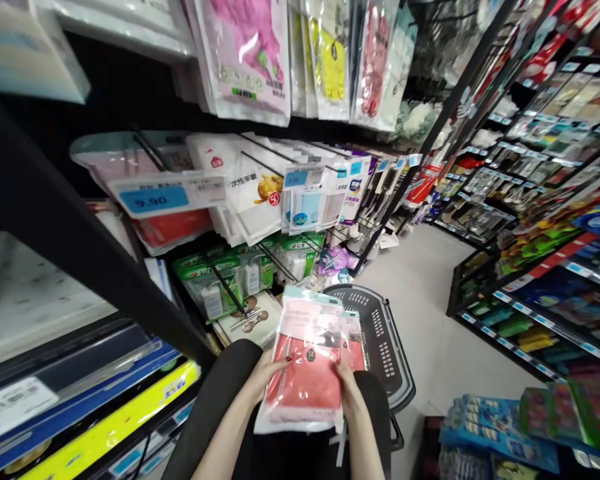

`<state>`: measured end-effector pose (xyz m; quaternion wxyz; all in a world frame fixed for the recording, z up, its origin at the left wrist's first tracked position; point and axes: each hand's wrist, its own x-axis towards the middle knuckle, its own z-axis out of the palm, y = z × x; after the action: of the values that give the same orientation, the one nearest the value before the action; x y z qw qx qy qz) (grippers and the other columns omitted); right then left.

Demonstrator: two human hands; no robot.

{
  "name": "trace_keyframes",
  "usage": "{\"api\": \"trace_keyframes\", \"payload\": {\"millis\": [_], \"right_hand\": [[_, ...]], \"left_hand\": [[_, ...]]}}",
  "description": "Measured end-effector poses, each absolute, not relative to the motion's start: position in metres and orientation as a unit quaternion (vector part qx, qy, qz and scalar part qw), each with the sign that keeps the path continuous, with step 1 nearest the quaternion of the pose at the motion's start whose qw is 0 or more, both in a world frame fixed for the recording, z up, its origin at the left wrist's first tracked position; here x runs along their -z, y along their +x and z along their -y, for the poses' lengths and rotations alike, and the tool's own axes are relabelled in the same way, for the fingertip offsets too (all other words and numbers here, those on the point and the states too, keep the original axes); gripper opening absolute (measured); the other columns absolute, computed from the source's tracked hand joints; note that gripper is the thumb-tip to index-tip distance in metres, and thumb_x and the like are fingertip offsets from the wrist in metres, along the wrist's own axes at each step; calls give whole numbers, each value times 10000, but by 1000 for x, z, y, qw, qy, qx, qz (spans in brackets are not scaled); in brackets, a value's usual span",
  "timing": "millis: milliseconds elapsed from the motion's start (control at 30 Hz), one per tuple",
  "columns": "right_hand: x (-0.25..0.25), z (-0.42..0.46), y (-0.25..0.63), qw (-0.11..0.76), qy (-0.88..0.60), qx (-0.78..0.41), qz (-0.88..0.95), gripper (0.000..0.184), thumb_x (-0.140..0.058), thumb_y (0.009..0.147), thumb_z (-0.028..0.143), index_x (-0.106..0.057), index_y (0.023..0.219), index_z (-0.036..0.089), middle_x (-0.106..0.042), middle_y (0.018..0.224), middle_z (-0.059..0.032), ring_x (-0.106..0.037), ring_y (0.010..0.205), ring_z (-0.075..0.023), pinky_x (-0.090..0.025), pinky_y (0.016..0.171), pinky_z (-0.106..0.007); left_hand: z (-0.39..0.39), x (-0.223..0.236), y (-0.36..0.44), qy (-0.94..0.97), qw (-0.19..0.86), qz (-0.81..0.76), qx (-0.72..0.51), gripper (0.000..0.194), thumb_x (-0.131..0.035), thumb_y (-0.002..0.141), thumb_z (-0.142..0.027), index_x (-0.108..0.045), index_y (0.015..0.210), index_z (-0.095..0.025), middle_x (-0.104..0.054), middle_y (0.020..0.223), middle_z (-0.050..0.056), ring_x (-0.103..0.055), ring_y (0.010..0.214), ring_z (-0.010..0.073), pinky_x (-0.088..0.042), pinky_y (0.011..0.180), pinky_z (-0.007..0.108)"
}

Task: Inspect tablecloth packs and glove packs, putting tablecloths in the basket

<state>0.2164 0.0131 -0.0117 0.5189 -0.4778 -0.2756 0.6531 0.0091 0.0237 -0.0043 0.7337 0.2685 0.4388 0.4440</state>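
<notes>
Over my lap I hold a flat plastic packet (307, 380) with a clear front, red contents and a pale hanging top. What exactly is inside cannot be made out through the glare. My left hand (271, 373) grips its left edge, thumb on the front and the other fingers behind. At the right edge, my right hand (347, 383) grips it with the thumb on the front. A second, similar packet (353, 340) shows behind it, further right. Just beyond and to the right stands a dark grey shopping basket (394, 360), partly hidden by the packets and my leg.
Shelf hooks ahead carry a similar red packet (175, 227) behind a 9.90 price tag (155, 199), white disposable-glove packs (253, 193) and green packs (213, 283). A black shelf post (95, 240) slants at left. Stocked shelves (530, 320) line the right of the grey aisle floor (430, 280).
</notes>
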Motion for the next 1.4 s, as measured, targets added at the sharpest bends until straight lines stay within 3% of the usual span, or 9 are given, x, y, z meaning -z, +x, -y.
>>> {"api": "trace_keyframes", "payload": {"millis": [100, 400, 733, 1067, 1400], "right_hand": [[36, 4, 204, 463, -473, -704, 257, 386, -710, 589, 327, -605, 928, 175, -680, 851, -77, -631, 822, -259, -457, 764, -402], [36, -10, 204, 472, -458, -710, 252, 376, -718, 577, 274, -624, 928, 177, -678, 940, -67, -623, 872, -268, -440, 830, -417], [35, -7, 199, 480, -481, -691, 246, 414, -740, 537, 309, -622, 911, 174, -686, 886, -81, -621, 866, -296, -445, 813, -459], [33, -4, 198, 467, -519, -676, 236, 395, -738, 536, 319, -619, 881, 168, -691, 808, -60, -628, 819, -286, -468, 779, -432], [41, -6, 201, 460, -506, -685, 251, 321, -711, 588, 308, -623, 867, 177, -693, 812, -58, -623, 852, -289, -462, 793, -436]], "left_hand": [[-26, 6, 11, 281, 707, -469, -449, 298, -717, 525, -203, -622, 796, -127, -670, 727, 51, -623, 672, 211, -454, 644, 294], [-28, 13, 15, 354, 696, -460, -422, 415, -742, 481, -170, -613, 872, -114, -673, 785, 65, -614, 759, 226, -448, 718, 321], [-22, 16, 14, 344, 678, -491, -426, 364, -690, 502, -129, -624, 860, -124, -676, 790, 51, -620, 734, 223, -450, 674, 309], [-22, 11, 15, 348, 673, -488, -434, 403, -704, 489, -132, -627, 885, -125, -680, 799, 45, -621, 750, 225, -453, 700, 316], [-23, 16, 15, 341, 667, -499, -435, 357, -704, 484, -140, -634, 833, -111, -677, 749, 60, -619, 781, 260, -463, 670, 326]]}}
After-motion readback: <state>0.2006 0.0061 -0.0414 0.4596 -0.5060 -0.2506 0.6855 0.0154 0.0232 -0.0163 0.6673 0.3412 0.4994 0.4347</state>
